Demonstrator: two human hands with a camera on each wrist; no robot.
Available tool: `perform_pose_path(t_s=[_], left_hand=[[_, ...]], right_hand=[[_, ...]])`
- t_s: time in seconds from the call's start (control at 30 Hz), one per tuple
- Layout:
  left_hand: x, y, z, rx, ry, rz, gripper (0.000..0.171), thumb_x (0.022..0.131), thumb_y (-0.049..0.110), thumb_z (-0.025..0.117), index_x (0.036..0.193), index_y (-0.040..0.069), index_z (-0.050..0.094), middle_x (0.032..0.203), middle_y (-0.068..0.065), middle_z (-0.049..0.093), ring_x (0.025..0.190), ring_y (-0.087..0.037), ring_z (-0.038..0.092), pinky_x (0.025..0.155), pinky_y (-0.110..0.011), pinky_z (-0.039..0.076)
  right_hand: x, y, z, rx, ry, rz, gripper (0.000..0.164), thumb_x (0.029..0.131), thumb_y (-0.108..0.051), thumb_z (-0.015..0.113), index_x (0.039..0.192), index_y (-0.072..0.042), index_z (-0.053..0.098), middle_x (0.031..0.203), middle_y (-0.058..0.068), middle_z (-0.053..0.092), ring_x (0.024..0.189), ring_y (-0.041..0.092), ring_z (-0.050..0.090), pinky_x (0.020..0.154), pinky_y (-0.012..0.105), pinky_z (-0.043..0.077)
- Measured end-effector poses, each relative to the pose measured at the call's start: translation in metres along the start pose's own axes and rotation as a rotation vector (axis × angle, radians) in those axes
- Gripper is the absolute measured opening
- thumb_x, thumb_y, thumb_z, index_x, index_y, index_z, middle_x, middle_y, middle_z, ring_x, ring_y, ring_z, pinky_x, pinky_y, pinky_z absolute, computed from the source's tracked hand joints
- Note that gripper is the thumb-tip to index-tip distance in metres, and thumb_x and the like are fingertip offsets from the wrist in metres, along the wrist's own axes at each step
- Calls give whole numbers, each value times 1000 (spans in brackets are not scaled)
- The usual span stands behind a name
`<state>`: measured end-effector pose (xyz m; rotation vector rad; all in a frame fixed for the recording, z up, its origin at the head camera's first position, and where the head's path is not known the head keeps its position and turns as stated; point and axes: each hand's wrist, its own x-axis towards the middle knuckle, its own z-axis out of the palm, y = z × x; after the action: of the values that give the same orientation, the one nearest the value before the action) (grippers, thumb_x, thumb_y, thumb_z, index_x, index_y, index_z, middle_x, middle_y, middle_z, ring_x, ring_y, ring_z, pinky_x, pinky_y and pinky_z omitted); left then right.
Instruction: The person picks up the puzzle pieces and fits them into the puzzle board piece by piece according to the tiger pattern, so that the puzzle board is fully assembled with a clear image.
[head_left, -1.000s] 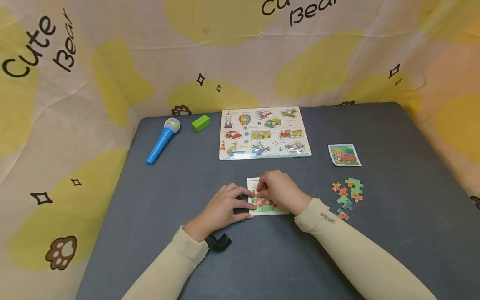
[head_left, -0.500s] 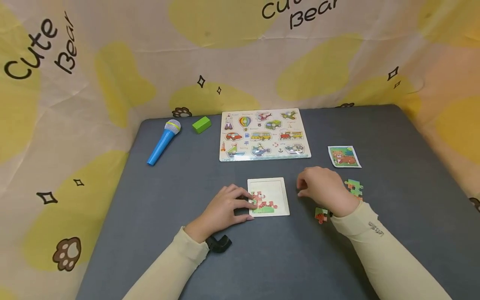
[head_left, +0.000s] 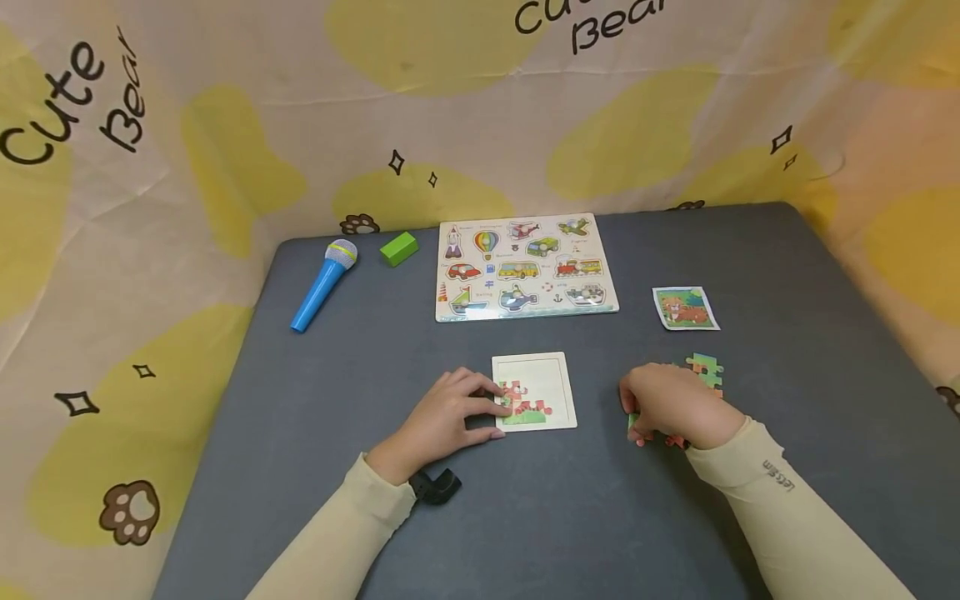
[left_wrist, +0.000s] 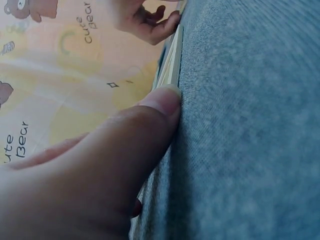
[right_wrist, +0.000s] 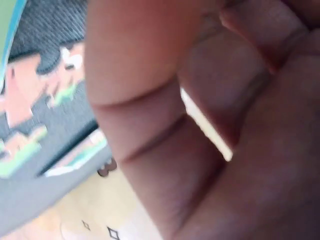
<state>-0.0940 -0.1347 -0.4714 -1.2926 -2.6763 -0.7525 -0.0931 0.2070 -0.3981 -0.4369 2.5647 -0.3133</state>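
In the head view my left hand (head_left: 450,417) rests at the left side of a white square puzzle tray (head_left: 536,375), fingertips over its edge. Its thumb (left_wrist: 160,102) touches the tray's edge in the left wrist view. Joined pieces (head_left: 527,410) with a red and green picture lie in the tray's lower left. To the right of the tray, my right hand (head_left: 675,402) is low over the loose puzzle pieces (head_left: 705,367). Its curled fingertips pinch a green and orange puzzle piece (head_left: 632,421). Other loose pieces (right_wrist: 20,90) are partly hidden under that hand.
Behind the tray lies a vehicle puzzle board (head_left: 527,268). A bear picture card (head_left: 686,309) is at the right, beyond the loose pieces. A blue toy microphone (head_left: 322,287) and a green block (head_left: 399,248) are at the back left. Printed cloth hangs behind the table.
My right hand has moved from the tray to the loose pieces at the right, and its fingers have come down on one. The left hand has stayed at the tray.
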Motion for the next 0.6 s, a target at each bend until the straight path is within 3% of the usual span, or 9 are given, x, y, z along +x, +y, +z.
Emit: perform_pose_path(t_s=[0.17, 0.37, 0.53, 0.6], left_hand=[[-2, -1, 1, 1, 4, 4, 31, 88, 33, 88, 117, 24, 82, 124, 0, 65, 110, -18, 55, 90, -40, 43], [-2, 0, 0, 2, 6, 7, 31, 89, 34, 87, 118, 23, 82, 123, 0, 65, 111, -18, 55, 92, -41, 44], [-2, 1, -1, 1, 8, 10, 31, 89, 33, 87, 117, 23, 82, 123, 0, 65, 110, -18, 55, 92, -41, 45], [-1, 0, -1, -5, 9, 9, 31, 89, 33, 87, 118, 23, 82, 123, 1, 65, 110, -18, 55, 92, -40, 44]], right_hand=[[2, 1, 0, 11, -3, -35, 37, 73, -12, 96, 71, -17, 60, 62, -6, 58, 57, 15, 54, 55, 34, 41], [3, 5, 0, 86, -2, -106, 39, 71, -3, 94, 73, -15, 57, 59, -6, 57, 49, 14, 52, 54, 32, 41], [7, 7, -4, 163, -5, -194, 36, 75, -7, 94, 78, -17, 60, 63, -8, 58, 53, 11, 55, 56, 31, 44], [9, 6, -7, 185, 32, -227, 34, 76, -9, 95, 78, -18, 62, 64, -9, 59, 57, 10, 57, 58, 31, 45]])
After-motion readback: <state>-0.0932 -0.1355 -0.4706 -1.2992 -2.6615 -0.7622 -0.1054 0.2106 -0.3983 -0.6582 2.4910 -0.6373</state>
